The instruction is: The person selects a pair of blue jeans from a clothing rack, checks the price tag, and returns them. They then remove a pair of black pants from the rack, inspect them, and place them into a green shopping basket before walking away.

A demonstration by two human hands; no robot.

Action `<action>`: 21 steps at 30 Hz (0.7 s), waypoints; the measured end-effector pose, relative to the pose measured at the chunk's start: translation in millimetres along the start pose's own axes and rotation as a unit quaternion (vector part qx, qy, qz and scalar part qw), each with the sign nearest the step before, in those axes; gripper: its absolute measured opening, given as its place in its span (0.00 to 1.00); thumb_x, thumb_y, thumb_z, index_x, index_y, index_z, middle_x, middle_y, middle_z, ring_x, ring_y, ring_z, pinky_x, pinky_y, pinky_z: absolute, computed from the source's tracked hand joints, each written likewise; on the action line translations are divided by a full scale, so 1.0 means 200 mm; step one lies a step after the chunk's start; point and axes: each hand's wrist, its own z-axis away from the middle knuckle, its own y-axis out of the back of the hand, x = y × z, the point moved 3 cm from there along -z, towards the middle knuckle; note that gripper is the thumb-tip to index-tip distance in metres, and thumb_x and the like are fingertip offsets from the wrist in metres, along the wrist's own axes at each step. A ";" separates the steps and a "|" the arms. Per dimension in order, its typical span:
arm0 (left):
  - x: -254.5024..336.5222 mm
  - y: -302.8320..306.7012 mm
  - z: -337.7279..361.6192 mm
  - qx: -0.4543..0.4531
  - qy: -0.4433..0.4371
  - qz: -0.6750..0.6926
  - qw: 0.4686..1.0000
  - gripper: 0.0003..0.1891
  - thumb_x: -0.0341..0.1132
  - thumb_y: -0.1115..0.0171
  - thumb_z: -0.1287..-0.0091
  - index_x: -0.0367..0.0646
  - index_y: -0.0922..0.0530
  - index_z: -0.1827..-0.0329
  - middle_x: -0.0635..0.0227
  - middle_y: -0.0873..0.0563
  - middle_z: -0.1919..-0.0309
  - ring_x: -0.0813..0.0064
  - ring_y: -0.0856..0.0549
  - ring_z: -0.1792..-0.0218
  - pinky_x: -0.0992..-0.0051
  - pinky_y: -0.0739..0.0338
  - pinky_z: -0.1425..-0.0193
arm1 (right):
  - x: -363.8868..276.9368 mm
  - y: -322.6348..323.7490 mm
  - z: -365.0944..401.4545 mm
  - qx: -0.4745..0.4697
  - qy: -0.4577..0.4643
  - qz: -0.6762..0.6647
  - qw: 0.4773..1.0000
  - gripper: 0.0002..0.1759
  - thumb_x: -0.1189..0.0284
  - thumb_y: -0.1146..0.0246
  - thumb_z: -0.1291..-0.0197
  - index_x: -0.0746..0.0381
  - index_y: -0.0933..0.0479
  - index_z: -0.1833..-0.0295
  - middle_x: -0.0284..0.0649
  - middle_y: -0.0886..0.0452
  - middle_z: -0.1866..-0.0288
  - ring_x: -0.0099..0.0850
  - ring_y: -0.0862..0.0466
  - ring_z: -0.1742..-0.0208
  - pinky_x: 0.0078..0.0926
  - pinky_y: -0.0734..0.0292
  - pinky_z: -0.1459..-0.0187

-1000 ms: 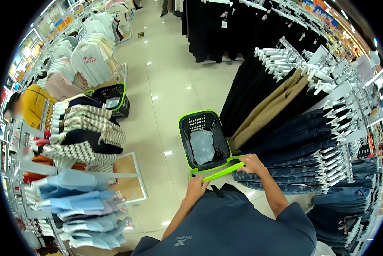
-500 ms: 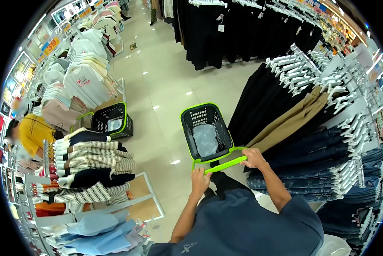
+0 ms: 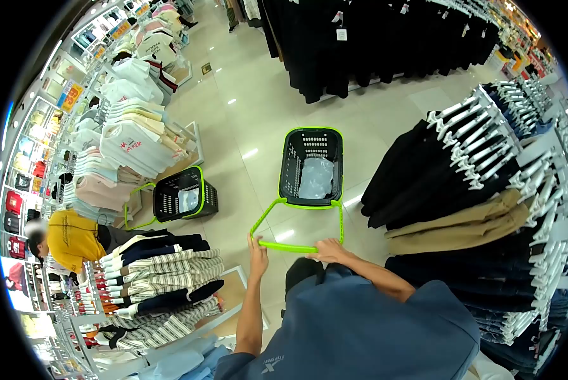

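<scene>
My left hand (image 3: 257, 252) is closed round the left end of a bright green handle (image 3: 287, 247). Further right on the same bar, my right hand (image 3: 329, 250) is closed too. The handle belongs to a black slatted basket (image 3: 286, 166) with a green rim, which stands on the floor ahead of me. A pale, bluish translucent plastic item (image 3: 317, 178) lies at the bottom of the basket.
A second black basket (image 3: 210, 197) stands at the left, near a person in a yellow top (image 3: 75, 239). Striped tops (image 3: 173, 272) hang at lower left. Black trousers (image 3: 417, 171) and khaki trousers (image 3: 458, 221) hang at right, more black garments (image 3: 372, 44) beyond.
The held basket has swung right and straightened, and both hands have shifted left along with the handle. The racks and second basket appear shifted in view; the person in yellow appears lower.
</scene>
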 end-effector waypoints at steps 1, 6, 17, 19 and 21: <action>0.04 0.04 -0.13 0.010 -0.020 -0.003 1.000 0.18 0.20 0.52 0.36 0.39 0.34 0.42 0.41 0.48 0.30 0.43 0.41 0.31 0.65 0.38 0.35 | -0.03 0.03 -0.04 0.004 -0.014 -0.027 1.000 0.33 0.42 0.42 0.46 0.66 0.20 0.64 0.55 0.19 0.67 0.54 0.19 0.61 0.50 0.26 0.57; 0.10 0.13 -0.63 -0.057 -0.080 0.017 0.995 0.17 0.21 0.55 0.33 0.39 0.35 0.41 0.49 0.39 0.35 0.50 0.46 0.28 0.64 0.43 0.31 | -0.06 0.20 -0.26 0.018 -0.055 -0.100 0.993 0.33 0.41 0.43 0.45 0.65 0.21 0.66 0.52 0.18 0.70 0.52 0.19 0.64 0.46 0.26 0.60; 0.14 0.07 -1.87 -0.164 -0.146 0.093 0.971 0.12 0.26 0.50 0.33 0.44 0.29 0.47 0.47 0.37 0.38 0.49 0.41 0.31 0.64 0.40 0.32 | -0.15 0.69 -0.89 0.183 -0.185 -0.212 0.942 0.28 0.48 0.41 0.42 0.68 0.22 0.62 0.56 0.20 0.69 0.53 0.19 0.63 0.44 0.26 0.62; 0.15 -0.02 -2.09 -0.205 -0.133 0.120 0.962 0.12 0.26 0.49 0.33 0.45 0.29 0.48 0.46 0.36 0.38 0.48 0.39 0.32 0.63 0.40 0.32 | -0.08 0.74 -0.98 0.252 -0.201 -0.156 0.934 0.28 0.49 0.41 0.42 0.68 0.22 0.62 0.56 0.19 0.68 0.52 0.19 0.63 0.44 0.26 0.61; 0.15 -0.08 -2.26 -0.221 -0.165 0.105 0.955 0.11 0.27 0.48 0.34 0.46 0.28 0.49 0.46 0.35 0.39 0.49 0.37 0.34 0.62 0.37 0.36 | -0.02 0.78 -1.05 0.278 -0.227 -0.170 0.918 0.28 0.48 0.40 0.43 0.67 0.22 0.62 0.55 0.19 0.67 0.53 0.19 0.63 0.44 0.26 0.61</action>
